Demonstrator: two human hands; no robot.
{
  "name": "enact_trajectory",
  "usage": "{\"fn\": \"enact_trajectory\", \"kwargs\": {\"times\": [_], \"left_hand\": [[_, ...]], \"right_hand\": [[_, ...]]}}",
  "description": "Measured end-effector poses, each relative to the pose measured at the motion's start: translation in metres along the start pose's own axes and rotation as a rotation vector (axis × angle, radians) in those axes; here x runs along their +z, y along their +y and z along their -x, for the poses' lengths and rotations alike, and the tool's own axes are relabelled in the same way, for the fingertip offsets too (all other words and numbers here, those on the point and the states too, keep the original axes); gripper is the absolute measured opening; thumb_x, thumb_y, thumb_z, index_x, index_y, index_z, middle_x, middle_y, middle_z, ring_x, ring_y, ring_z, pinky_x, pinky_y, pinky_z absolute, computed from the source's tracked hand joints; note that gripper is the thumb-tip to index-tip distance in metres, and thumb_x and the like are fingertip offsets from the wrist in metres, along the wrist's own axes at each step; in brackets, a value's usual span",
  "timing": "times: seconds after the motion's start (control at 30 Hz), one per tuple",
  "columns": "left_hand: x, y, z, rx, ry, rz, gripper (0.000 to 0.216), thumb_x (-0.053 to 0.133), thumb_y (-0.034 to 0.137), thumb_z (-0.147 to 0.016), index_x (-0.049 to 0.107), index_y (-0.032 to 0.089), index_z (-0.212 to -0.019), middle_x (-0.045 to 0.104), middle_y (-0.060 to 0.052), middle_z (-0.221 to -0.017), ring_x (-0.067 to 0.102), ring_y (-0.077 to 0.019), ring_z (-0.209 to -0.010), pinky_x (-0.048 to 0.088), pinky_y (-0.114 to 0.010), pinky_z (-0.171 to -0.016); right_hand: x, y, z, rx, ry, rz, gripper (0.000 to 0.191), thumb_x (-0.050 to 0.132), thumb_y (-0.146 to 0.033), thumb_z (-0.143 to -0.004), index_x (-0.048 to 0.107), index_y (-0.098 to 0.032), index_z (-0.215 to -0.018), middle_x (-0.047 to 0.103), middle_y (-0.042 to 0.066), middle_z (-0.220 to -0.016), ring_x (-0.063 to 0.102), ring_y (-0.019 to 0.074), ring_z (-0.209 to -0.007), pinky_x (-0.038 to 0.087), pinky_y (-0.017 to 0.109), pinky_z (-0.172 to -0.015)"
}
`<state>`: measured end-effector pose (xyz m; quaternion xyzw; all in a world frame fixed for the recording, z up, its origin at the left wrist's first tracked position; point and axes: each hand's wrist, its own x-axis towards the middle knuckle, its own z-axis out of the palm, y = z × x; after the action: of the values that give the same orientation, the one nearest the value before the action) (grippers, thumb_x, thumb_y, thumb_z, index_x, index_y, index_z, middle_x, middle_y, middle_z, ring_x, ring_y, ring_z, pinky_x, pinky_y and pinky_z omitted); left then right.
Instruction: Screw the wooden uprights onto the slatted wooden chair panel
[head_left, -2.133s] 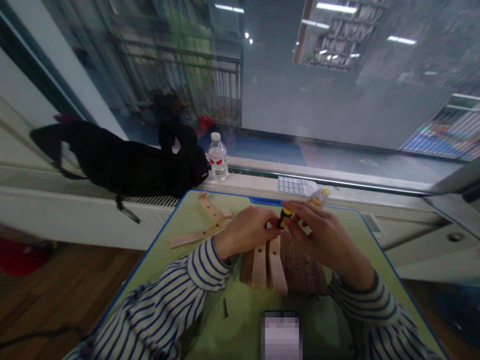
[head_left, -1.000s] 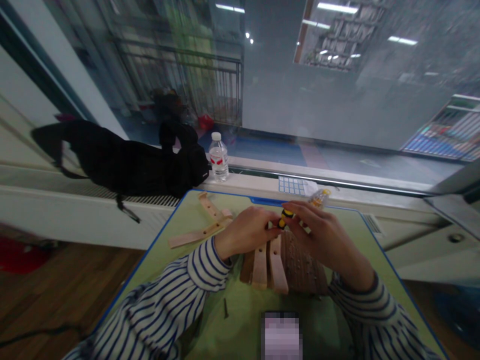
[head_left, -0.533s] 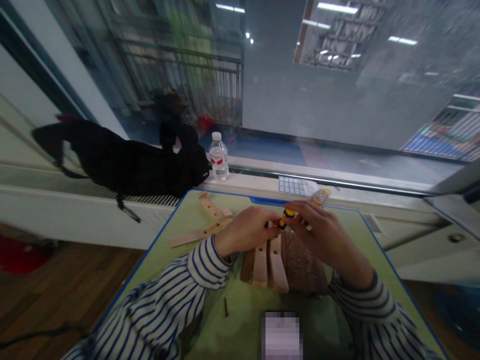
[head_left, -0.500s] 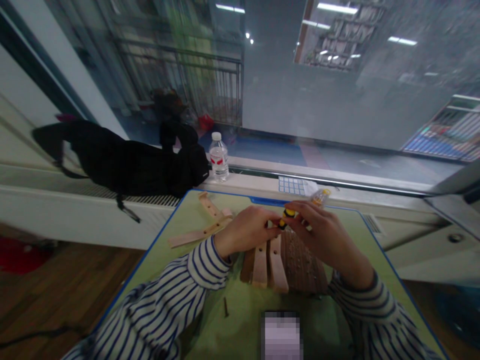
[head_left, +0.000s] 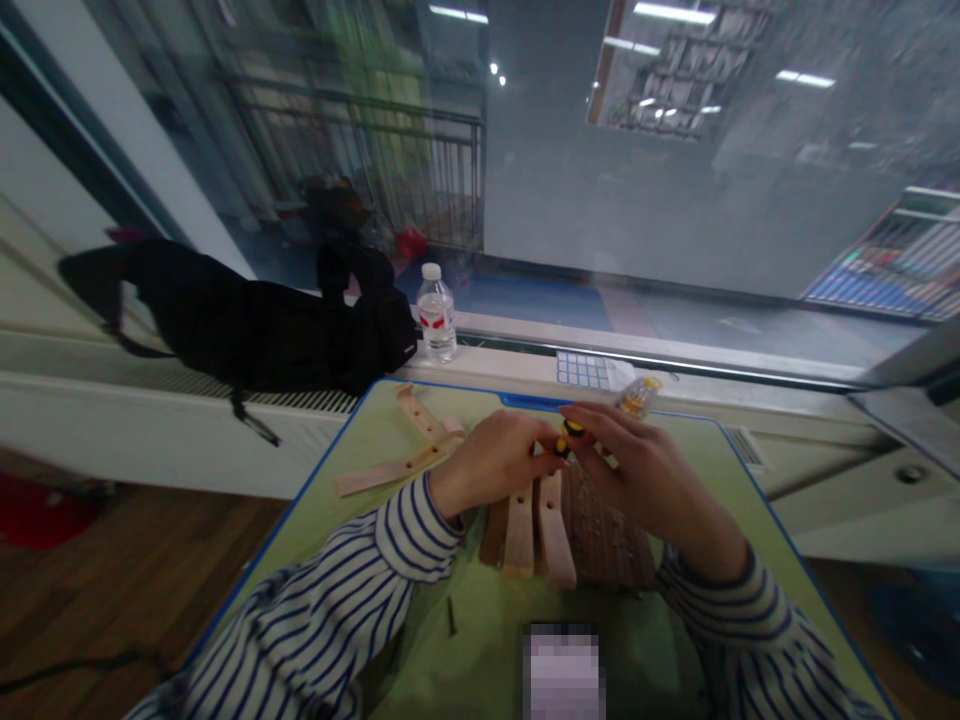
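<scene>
Fingers (head_left: 616, 430) pinch yellow-black handle (head_left: 572, 430) from both sides, near brown board (head_left: 604, 525).

Yellow-and-black tool (head_left: 573, 429), tilted, top toward one o'clock, two pale drilled wooden strips (head_left: 555, 535) at its six o'clock, lying side by side over brown board (head_left: 609, 535).

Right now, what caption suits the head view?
Left hand and right hand hold a yellow-and-black handle near two wooden pieces.
</scene>
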<state>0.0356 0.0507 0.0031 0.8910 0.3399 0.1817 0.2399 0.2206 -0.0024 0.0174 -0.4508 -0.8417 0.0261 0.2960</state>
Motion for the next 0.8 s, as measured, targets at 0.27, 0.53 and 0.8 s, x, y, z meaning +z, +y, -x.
{"fn": "enact_trajectory", "kwargs": {"times": [0.27,0.53,0.8], "left_hand": [[0.0034,-0.0032,-0.0003,0.031,-0.025,0.035,0.015,0.058,0.026,-0.086,0.070,0.020,-0.092,0.071,-0.003,-0.088,0.063,-0.0176,-0.082,0.042,-0.025,-0.070],[-0.0012,0.0004,0.0003,0.044,-0.039,0.048,0.016,0.056,0.022,-0.086,0.069,0.022,-0.095,0.071,-0.002,-0.089,0.063,-0.0172,-0.082,0.041,-0.025,-0.068],[0.0006,0.0007,-0.0007,-0.024,0.005,-0.018,0.016,0.063,0.033,-0.082,0.069,0.019,-0.085,0.070,-0.003,-0.081,0.062,-0.0171,-0.074,0.040,-0.025,-0.063]], "right_hand": [[-0.0014,-0.0014,-0.0009,0.038,0.009,0.038,0.027,0.048,-0.027,-0.092,0.059,-0.017,-0.115,0.066,0.010,-0.114,0.065,0.0227,-0.098,0.053,0.039,-0.084],[0.0009,-0.0012,-0.0004,0.062,0.005,0.031,0.024,0.050,-0.027,-0.091,0.058,-0.018,-0.112,0.067,0.009,-0.108,0.067,0.0199,-0.086,0.054,0.033,-0.073],[-0.0023,-0.0038,-0.0009,0.064,0.005,0.043,0.025,0.048,-0.029,-0.092,0.060,-0.017,-0.111,0.067,0.011,-0.108,0.066,0.0215,-0.092,0.053,0.037,-0.079]]}}
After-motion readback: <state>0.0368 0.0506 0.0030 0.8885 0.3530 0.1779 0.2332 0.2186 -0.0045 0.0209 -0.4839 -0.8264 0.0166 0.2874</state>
